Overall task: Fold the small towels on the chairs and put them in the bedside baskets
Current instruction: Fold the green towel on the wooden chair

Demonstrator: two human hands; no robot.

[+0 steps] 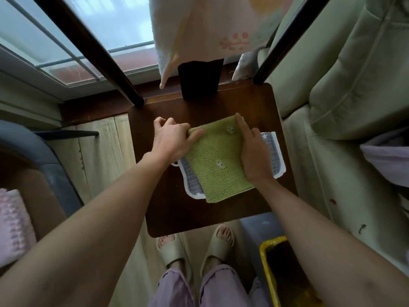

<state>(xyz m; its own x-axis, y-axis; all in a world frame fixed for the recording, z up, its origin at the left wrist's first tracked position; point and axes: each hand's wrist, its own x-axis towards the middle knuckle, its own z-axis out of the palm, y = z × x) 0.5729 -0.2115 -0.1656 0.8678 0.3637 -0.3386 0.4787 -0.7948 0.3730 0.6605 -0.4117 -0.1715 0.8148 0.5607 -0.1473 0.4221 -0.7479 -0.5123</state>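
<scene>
- A window [93, 25] with a pale frame, beyond the chair's back.
- A cream sofa [345, 85] along the right.
- A yellow tub [264, 258] on the floor, lower right.
- Beige slippers [218, 247] and lilac trousers [221, 289] below.

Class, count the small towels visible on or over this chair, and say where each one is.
3: green towel under both hands on the seat, grey checked towel beneath it, pale printed towel hanging over the chair back. More may be hidden.
</scene>
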